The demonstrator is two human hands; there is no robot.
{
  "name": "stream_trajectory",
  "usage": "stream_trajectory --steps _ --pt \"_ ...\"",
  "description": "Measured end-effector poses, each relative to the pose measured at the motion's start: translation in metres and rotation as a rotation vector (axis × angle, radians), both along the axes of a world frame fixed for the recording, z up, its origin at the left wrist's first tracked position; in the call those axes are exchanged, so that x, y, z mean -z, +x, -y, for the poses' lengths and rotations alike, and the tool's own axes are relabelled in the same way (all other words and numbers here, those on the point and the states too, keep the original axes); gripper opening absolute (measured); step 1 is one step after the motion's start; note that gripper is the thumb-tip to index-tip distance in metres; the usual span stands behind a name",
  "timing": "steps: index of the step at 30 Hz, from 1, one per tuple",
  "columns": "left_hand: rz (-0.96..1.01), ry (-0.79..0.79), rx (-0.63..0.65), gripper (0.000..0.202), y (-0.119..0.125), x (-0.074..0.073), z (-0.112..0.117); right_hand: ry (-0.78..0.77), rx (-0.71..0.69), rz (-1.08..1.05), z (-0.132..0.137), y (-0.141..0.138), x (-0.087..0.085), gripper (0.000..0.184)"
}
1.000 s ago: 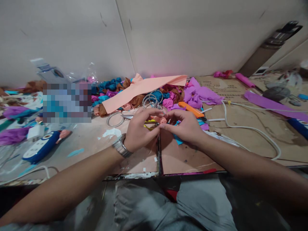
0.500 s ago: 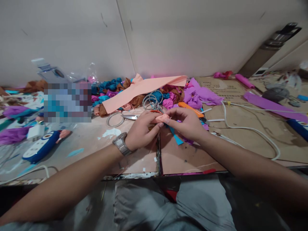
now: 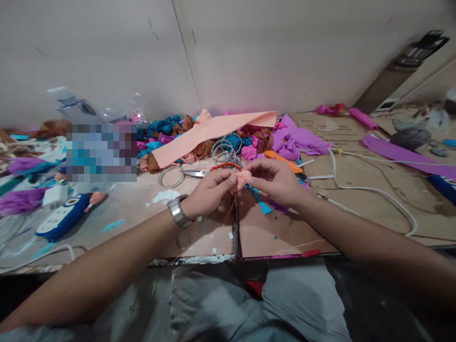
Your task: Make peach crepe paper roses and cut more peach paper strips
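Between my two hands is a small crumpled piece of peach crepe paper (image 3: 242, 178), gathered into a ruffled bunch. My left hand (image 3: 210, 192), below a metal wristwatch (image 3: 179, 211), pinches its left side between thumb and fingers. On the other side my right hand (image 3: 276, 180) grips it with thumb and curled fingers. Scissors (image 3: 195, 173) with orange handles lie just behind my left hand, their blades pointing left. A long peach crepe paper strip (image 3: 210, 135) rests across a heap of coloured paper beyond the hands. Some blue paper (image 3: 262, 205) lies under my right hand.
Wire rings (image 3: 225, 151) and an orange-handled cutter (image 3: 283, 161) lie close behind the hands. A white cable (image 3: 377, 192) loops over cardboard at right. A blue and white power strip (image 3: 64, 218) sits at left. A dark flask (image 3: 399, 76) stands by the wall.
My left hand has drawn back slightly and its fingers have shifted, so more of the peach paper bunch shows. The paper now looks more ruffled. My right hand stays nearly in place.
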State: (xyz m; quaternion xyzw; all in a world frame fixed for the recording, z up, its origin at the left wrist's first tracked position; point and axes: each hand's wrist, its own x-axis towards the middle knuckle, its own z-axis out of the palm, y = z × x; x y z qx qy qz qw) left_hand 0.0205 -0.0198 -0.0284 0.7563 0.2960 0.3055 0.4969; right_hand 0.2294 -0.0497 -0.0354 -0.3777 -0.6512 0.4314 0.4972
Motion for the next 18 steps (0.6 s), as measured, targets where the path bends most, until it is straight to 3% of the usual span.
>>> stream_trajectory --steps 3,6,10,14,18 --pt "0.009 -0.162 0.027 0.041 -0.0002 -0.002 0.0006 0.002 -0.005 0.006 0.0001 0.0008 -0.001 0.021" --pt "0.03 -0.12 -0.004 0.04 0.0005 -0.0023 0.0021 -0.011 -0.005 -0.004 -0.0012 0.0017 -0.0027 0.022" --pt "0.035 0.221 -0.147 0.032 0.0014 -0.0009 0.0045 -0.055 0.031 -0.042 -0.0031 0.0021 -0.0048 0.024" --pt "-0.062 0.654 -0.171 0.047 -0.0012 0.0011 0.0035 -0.109 0.026 -0.108 -0.0038 0.0003 -0.0055 0.026" --pt "-0.086 0.775 -0.229 0.038 -0.0042 0.0024 0.0003 -0.134 0.031 -0.124 -0.0035 -0.0015 -0.0052 0.029"
